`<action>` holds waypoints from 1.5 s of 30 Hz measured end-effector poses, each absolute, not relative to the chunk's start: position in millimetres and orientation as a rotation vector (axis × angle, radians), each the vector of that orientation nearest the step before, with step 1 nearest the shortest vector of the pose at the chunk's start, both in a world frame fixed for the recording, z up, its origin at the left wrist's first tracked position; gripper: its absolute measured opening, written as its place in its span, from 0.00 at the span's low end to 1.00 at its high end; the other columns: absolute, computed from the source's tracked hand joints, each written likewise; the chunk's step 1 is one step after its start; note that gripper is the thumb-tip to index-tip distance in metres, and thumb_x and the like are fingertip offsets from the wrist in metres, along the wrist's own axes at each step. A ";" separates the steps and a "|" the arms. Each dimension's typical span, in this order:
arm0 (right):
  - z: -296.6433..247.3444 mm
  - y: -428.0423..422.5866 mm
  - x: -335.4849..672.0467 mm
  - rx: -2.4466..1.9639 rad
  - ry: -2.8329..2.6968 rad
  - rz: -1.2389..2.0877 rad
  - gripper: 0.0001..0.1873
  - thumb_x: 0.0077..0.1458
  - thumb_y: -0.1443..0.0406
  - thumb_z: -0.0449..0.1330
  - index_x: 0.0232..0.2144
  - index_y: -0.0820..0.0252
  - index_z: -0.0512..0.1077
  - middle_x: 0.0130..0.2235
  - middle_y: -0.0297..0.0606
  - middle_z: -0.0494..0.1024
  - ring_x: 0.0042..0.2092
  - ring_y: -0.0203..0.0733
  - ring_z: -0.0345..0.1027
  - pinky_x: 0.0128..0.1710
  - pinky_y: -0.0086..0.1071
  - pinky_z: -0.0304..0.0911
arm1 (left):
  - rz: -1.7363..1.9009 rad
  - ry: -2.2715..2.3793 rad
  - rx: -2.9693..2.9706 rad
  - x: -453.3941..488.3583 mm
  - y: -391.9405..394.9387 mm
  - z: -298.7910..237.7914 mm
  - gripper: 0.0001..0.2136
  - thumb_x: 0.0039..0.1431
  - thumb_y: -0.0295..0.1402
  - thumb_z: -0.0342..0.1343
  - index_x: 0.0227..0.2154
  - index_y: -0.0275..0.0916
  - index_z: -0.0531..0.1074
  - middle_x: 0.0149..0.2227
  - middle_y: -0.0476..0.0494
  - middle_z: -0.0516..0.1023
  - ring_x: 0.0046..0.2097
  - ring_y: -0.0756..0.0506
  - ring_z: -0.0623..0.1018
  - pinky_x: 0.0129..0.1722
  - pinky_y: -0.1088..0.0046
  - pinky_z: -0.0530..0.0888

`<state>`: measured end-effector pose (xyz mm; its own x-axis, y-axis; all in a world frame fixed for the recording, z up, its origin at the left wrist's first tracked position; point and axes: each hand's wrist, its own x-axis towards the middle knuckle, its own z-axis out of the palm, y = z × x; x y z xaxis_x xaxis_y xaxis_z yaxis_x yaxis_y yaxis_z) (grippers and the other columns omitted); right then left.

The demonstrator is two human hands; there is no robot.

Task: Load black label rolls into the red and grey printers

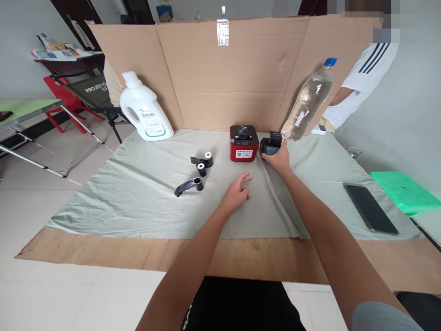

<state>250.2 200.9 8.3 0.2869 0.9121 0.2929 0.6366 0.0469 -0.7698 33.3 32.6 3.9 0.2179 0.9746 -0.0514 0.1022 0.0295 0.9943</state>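
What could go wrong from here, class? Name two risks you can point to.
The right hand, on the dark device, is close to the clear bottle and might knock it over. The cloth is ridged near that hand; if dragged, it could shift the small black rolls.

Left bare hand: fingers loosely spread, slightly bent
Right bare hand: thumb and fingers curved, gripping
Left bare forearm: slanting forward, rightward
Right bare forearm: slanting forward, leftward
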 end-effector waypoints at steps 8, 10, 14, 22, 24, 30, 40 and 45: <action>-1.9 198.6 258.3 -1.239 -1.507 0.271 0.53 0.46 0.52 0.75 0.69 0.57 0.60 0.67 0.59 0.66 0.71 0.71 0.56 0.72 0.66 0.50 | 1.203 1.267 1.160 25.0 36.4 2.8 0.24 0.60 0.26 0.53 0.60 0.42 0.70 0.66 0.36 0.74 0.52 0.43 0.82 0.40 0.70 0.78; -3.7 194.1 250.1 -1.124 -1.553 0.348 0.43 0.54 0.49 0.70 0.67 0.54 0.63 0.67 0.54 0.68 0.71 0.64 0.59 0.72 0.60 0.54 | 1.343 1.304 1.083 19.0 62.2 6.4 0.24 0.60 0.26 0.54 0.60 0.40 0.70 0.66 0.35 0.73 0.60 0.41 0.79 0.52 0.66 0.79; -8.2 204.1 220.9 -1.131 -1.521 0.795 0.59 0.45 0.44 0.73 0.72 0.55 0.55 0.73 0.55 0.61 0.74 0.64 0.55 0.70 0.59 0.60 | 1.414 1.252 1.071 13.6 135.6 20.4 0.33 0.55 0.21 0.53 0.66 0.40 0.68 0.69 0.41 0.71 0.70 0.42 0.70 0.68 0.66 0.70; 7.8 189.0 187.9 -1.078 -1.678 0.765 0.55 0.47 0.53 0.70 0.72 0.61 0.56 0.68 0.55 0.70 0.69 0.61 0.65 0.71 0.56 0.58 | 1.409 1.105 1.174 16.2 149.6 30.3 0.46 0.41 0.20 0.50 0.71 0.41 0.63 0.68 0.47 0.73 0.69 0.40 0.72 0.67 0.63 0.72; 12.9 162.9 190.3 -1.049 -1.699 0.715 0.53 0.48 0.52 0.70 0.71 0.60 0.56 0.68 0.55 0.69 0.68 0.63 0.66 0.71 0.58 0.58 | 1.402 1.036 1.225 9.7 120.3 29.6 0.47 0.41 0.20 0.50 0.71 0.42 0.63 0.70 0.47 0.70 0.72 0.40 0.68 0.71 0.63 0.68; 10.1 56.1 203.9 -0.993 -1.813 0.591 0.49 0.53 0.52 0.69 0.71 0.56 0.56 0.68 0.54 0.68 0.71 0.64 0.60 0.73 0.62 0.54 | 1.294 0.939 1.329 -9.8 9.6 15.9 0.48 0.43 0.22 0.52 0.73 0.44 0.59 0.76 0.48 0.59 0.78 0.40 0.57 0.77 0.64 0.56; -3.8 -2.9 203.2 -1.073 -1.773 0.540 0.47 0.57 0.57 0.67 0.72 0.60 0.53 0.68 0.57 0.66 0.70 0.60 0.61 0.71 0.59 0.57 | 1.268 1.042 1.567 -16.9 -28.8 -2.1 0.41 0.55 0.25 0.54 0.74 0.44 0.57 0.75 0.44 0.62 0.76 0.36 0.62 0.73 0.56 0.69; -10.3 -0.5 204.9 -1.012 -1.770 0.450 0.50 0.58 0.57 0.68 0.74 0.56 0.49 0.72 0.55 0.60 0.74 0.58 0.53 0.74 0.59 0.53 | 1.380 1.283 1.972 -17.0 -32.9 3.8 0.35 0.56 0.24 0.53 0.69 0.42 0.63 0.70 0.37 0.68 0.62 0.38 0.76 0.53 0.61 0.81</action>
<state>204.9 -0.5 -10.3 -0.1431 0.8015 0.5806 0.4270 0.5793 -0.6944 -17.0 -32.9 3.8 0.0855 0.8550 0.5115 0.4476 -0.4916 0.7469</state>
